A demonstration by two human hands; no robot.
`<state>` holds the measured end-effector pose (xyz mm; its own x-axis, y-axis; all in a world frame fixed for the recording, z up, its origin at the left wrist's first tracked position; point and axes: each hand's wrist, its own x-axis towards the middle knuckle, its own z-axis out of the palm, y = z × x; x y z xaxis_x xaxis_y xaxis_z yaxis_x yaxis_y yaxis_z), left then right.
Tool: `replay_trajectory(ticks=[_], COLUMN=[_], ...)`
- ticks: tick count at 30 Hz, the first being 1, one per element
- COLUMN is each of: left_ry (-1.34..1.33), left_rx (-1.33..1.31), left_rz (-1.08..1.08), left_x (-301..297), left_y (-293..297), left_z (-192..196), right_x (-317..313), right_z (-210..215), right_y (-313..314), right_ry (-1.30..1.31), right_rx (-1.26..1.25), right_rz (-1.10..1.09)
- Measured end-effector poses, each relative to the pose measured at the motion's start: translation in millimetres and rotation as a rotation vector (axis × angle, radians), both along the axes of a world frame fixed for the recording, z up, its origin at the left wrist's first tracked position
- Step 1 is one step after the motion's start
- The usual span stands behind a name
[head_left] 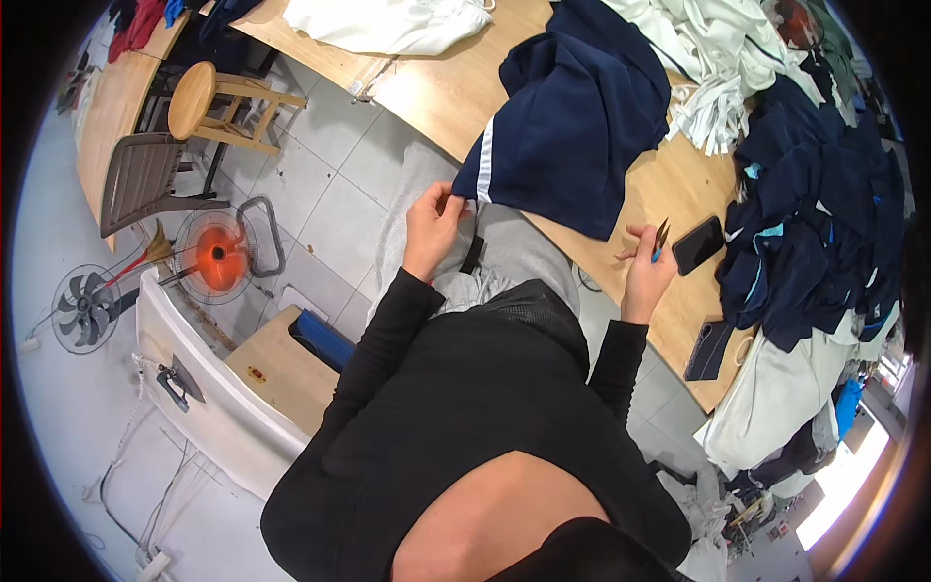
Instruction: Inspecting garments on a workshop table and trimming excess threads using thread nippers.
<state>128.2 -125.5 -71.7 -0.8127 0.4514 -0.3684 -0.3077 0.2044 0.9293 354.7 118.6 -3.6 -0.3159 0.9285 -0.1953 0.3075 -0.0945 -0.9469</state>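
Note:
A navy garment (572, 116) with a white stripe lies across the wooden table, one corner hanging over the near edge. My left hand (433, 225) pinches that corner by the stripe between thumb and fingers. Over the table's near edge, to the right of the garment, my right hand (645, 272) holds small thread snips (660, 242) with a blue part, their blades pointing up and away from the cloth. A black phone (698, 246) lies just right of this hand.
The wooden table (427, 82) bears white cloth (388, 24) at the far left and a navy clothing heap (815, 213) on the right. A dark fabric piece (709, 350) lies near its corner. Leftward stand an orange fan (218, 254), a stool (194, 102), a chair (145, 179) and an iron (181, 381).

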Motion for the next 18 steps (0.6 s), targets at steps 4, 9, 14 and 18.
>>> replay_trajectory(ticks=[4, 9, 14, 18], left_ry=[-0.062, -0.057, -0.043, -0.165], left_rx=[-0.010, 0.025, 0.031, 0.356], left_rz=[-0.004, -0.029, -0.025, 0.048], left_x=[0.1, -0.1, -3.3, -7.3], left_y=[-2.5, 1.3, 9.6, 23.0], left_z=[-3.0, -3.7, -2.9, 12.9], right_x=[-28.4, -51.0, -38.1, -34.8], right_z=[6.4, 4.1, -20.3, -32.3], right_y=[-8.0, -29.6, -23.4, -11.2], right_ry=[-0.040, -0.310, -0.457, -0.246], right_rx=[0.292, 0.564, 0.617, 0.811], right_rz=[0.286, 0.571, 0.628, 0.556])
